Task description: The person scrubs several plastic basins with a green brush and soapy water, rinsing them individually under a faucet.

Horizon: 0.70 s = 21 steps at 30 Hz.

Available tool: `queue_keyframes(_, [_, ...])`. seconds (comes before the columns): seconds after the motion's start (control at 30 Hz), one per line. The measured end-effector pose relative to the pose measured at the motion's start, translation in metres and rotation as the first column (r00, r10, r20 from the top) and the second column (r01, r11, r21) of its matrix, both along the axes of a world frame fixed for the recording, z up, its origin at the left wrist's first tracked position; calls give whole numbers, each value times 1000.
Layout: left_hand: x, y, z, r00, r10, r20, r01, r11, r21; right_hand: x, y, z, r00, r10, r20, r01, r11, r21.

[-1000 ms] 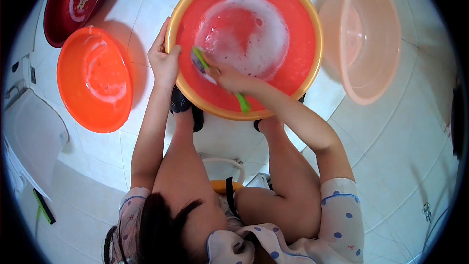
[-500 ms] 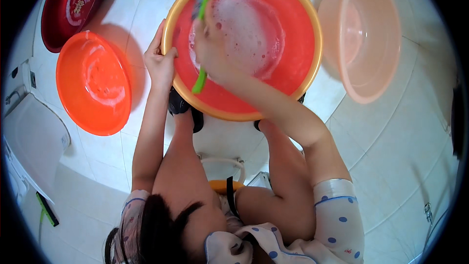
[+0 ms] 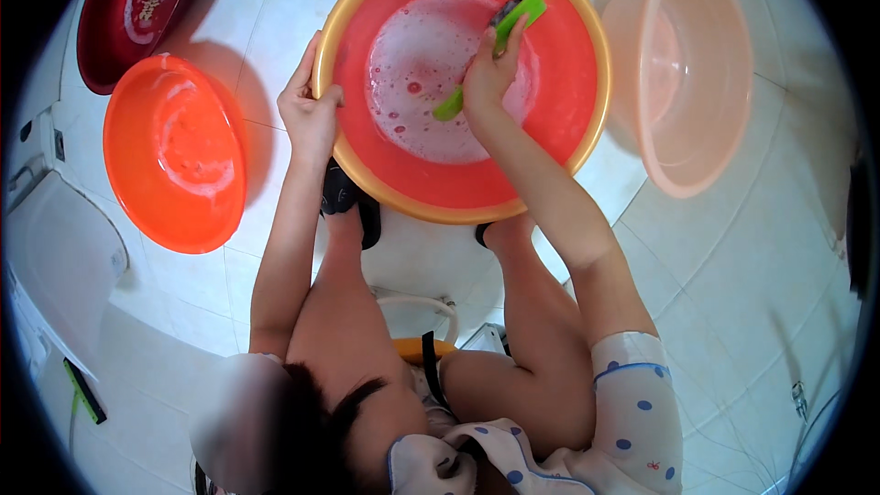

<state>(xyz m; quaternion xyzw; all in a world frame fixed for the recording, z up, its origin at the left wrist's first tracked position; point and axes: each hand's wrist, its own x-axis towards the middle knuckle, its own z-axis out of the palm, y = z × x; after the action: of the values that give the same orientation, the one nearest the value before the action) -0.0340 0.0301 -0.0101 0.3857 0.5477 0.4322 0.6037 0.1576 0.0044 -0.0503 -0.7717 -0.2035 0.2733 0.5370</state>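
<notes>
A large red basin (image 3: 559, 142) with a gold rim stands in front of me, with foamy water (image 3: 412, 119) in its bottom. My left hand (image 3: 310, 110) grips the basin's rim at its left side, thumb over the edge and fingers outside. My right hand (image 3: 489, 82) is over the basin, closed around a green scrub brush (image 3: 521, 18). The brush's dark bristles show at its far end, and the handle's tip (image 3: 448, 104) sticks out on the near left side of the hand. Part of the handle is hidden by my fingers.
An orange basin (image 3: 174, 156) sits to the left, with a dark red basin (image 3: 137, 14) beyond it. A pale pink basin (image 3: 697, 78) stands to the right. At the far left are a white toilet (image 3: 69, 247) and a green squeegee (image 3: 85, 391). White tiles (image 3: 733, 284) cover the floor.
My right hand has swept the brush from the basin's left side to its right half. The foam has shifted left. My left hand still holds the rim, and the basin has moved slightly right.
</notes>
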Motion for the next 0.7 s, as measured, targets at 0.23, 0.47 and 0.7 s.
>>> queue_keyframes(0.23, [-3, 3, -1, 1000, 3, -17, -3, 1000, -20, -9, 8, 2, 855, 516, -52, -497, 785, -370])
queue_keyframes(0.47, [-4, 3, -1, 1000, 7, -13, -7, 1000, 14, -13, -47, 34, 128, 970, -207, -913, 34, -406])
queue_keyframes(0.7, [-2, 3, 0, 999, -15, -30, 15, 1000, -3, 81, -44, 94, -383, 724, -574, -237, -677, -697])
